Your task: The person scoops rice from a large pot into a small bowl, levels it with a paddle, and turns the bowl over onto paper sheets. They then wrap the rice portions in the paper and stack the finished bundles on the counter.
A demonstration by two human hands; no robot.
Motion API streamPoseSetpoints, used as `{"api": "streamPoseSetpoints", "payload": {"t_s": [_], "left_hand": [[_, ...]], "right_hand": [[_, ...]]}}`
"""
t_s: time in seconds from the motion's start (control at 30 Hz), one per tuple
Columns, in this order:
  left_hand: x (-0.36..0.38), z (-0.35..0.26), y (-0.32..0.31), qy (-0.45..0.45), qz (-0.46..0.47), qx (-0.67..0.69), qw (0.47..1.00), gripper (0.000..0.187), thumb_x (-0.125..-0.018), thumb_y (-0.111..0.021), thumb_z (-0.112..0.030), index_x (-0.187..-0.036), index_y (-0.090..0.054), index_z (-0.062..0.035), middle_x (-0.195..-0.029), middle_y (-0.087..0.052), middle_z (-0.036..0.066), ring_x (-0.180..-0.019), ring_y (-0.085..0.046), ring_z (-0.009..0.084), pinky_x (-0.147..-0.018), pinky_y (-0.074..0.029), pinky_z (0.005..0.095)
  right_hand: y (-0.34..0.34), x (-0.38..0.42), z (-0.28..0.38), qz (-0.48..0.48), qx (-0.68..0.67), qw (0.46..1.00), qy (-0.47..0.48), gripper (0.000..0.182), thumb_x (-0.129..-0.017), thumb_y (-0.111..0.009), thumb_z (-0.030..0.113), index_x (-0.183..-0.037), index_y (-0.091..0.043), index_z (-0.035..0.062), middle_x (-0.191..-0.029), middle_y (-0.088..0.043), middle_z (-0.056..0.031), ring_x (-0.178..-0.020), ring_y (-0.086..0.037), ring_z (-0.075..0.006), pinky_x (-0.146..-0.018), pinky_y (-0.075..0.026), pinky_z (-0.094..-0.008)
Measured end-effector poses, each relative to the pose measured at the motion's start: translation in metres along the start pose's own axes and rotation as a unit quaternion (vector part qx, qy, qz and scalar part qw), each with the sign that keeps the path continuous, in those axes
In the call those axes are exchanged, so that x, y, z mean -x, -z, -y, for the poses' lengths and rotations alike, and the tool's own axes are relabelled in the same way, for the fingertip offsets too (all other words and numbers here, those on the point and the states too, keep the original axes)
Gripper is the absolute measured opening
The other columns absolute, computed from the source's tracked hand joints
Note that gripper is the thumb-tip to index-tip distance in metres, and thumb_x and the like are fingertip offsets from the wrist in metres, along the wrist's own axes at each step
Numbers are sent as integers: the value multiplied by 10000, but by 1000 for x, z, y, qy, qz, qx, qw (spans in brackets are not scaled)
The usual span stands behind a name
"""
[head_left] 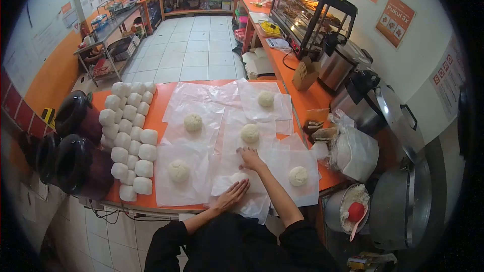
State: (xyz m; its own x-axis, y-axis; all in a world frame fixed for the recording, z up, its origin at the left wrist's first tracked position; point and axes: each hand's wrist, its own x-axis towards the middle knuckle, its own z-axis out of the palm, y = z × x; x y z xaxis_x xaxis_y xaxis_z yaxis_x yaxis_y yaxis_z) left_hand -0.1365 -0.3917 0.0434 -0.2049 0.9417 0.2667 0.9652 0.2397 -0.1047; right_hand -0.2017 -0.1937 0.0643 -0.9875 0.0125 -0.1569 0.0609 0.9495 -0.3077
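My left hand (234,195) lies with fingers stretched flat on a sheet of wrapping paper (221,185), against a rice mound (240,177) partly covered by that hand and the paper. Just beyond it, my right hand (249,158) rests on the paper with its fingers and thumb apart. Farther up the same column sits a round rice mound (249,133) on its own sheet. Other rice mounds stand on papers around my hands, including a left one (179,171) and a right one (298,176).
Several white wrapped packs (143,168) are stacked along the left of the orange table (166,102), beside dark jars (83,163). At right are a plastic bag (355,151), a pot of rice (348,210) with a red scoop (356,212), and steel cookers (342,63).
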Motion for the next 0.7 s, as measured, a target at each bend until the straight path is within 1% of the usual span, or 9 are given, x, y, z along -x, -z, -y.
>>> {"api": "streamPoseSetpoints", "payload": {"t_s": [0.1, 0.2, 0.3, 0.33, 0.43, 0.47, 0.57, 0.6, 0.7], "left_hand": [[-1, -1, 0, 6, -2, -12, 1000, 518, -852, -384, -136, -1338, -324, 32, -1416, -310, 156, -1333, -278, 244, -1093, -251, 367], [-3, 1, 2, 14, -3, 0, 1000, 517, -857, -372, -142, -1339, -321, 38, -1411, -317, 167, -1324, -297, 250, -1097, -240, 366], [-3, 2, 8, 14, 11, 24, 1000, 518, -856, -380, -142, -1343, -324, 28, -1404, -331, 160, -1318, -307, 248, -1096, -238, 364], [-3, 3, 8, 13, 16, 33, 999, 519, -855, -386, -140, -1345, -326, 21, -1402, -336, 154, -1317, -307, 246, -1094, -240, 364], [8, 9, 4, 11, -84, 112, 990, 526, -837, -446, -151, -1337, -360, -13, -1364, -386, 129, -1289, -338, 230, -1075, -260, 374], [11, 12, -8, 53, -176, 161, 970, 509, -806, -509, -159, -1296, -426, -48, -1295, -441, 105, -1238, -381, 218, -1050, -277, 379], [-8, 36, 55, 113, -90, 113, 983, 438, -785, -538, -159, -1210, -491, -64, -1194, -496, 99, -1182, -423, 223, -1034, -283, 383], [-6, 45, 47, 101, -89, 107, 985, 298, -776, -544, -159, -1063, -538, -77, -1079, -540, 79, -1069, -500, 227, -975, -345, 398], [6, 51, 34, 50, 104, 145, 983, 168, -763, -556, -166, -908, -541, -84, -960, -557, 48, -917, -560, 212, -842, -420, 406]], "right_hand": [[7, -11, -8, 54, 40, 996, 49, 354, -631, -762, 216, -924, -597, 107, -1068, -540, -110, -1092, -447, -314, -914, -326, -508], [30, 2, -12, -31, -30, 988, 146, 228, -659, -738, 203, -812, -611, 92, -895, -580, -93, -983, -511, -294, -844, -391, -456], [29, 29, -14, -18, -179, 969, 168, 149, -683, -710, 170, -742, -612, 75, -739, -572, -78, -826, -562, -282, -738, -442, -402], [33, 50, -4, -73, -154, 969, 181, 104, -699, -684, 125, -707, -601, 62, -716, -572, -82, -715, -579, -271, -654, -470, -357], [7, 90, 2, -124, -135, 965, 185, 81, -709, -676, 108, -747, -612, 75, -751, -586, -68, -732, -587, -247, -647, -480, -349], [3, 100, 3, -149, -118, 962, 195, 76, -717, -669, 102, -771, -619, 84, -758, -586, -62, -731, -587, -238, -642, -483, -342], [-10, 125, 11, -198, -91, 953, 210, 112, -737, -652, 86, -845, -638, 111, -775, -586, -45, -725, -584, -215, -631, -488, -329], [-12, 129, 11, -204, -92, 952, 206, 136, -741, -648, 83, -872, -643, 121, -779, -584, -40, -721, -581, -212, -630, -487, -329], [-14, 133, 8, -208, -81, 952, 208, 178, -753, -640, 74, -918, -653, 139, -781, -583, -37, -705, -575, -209, -630, -488, -329]]}}
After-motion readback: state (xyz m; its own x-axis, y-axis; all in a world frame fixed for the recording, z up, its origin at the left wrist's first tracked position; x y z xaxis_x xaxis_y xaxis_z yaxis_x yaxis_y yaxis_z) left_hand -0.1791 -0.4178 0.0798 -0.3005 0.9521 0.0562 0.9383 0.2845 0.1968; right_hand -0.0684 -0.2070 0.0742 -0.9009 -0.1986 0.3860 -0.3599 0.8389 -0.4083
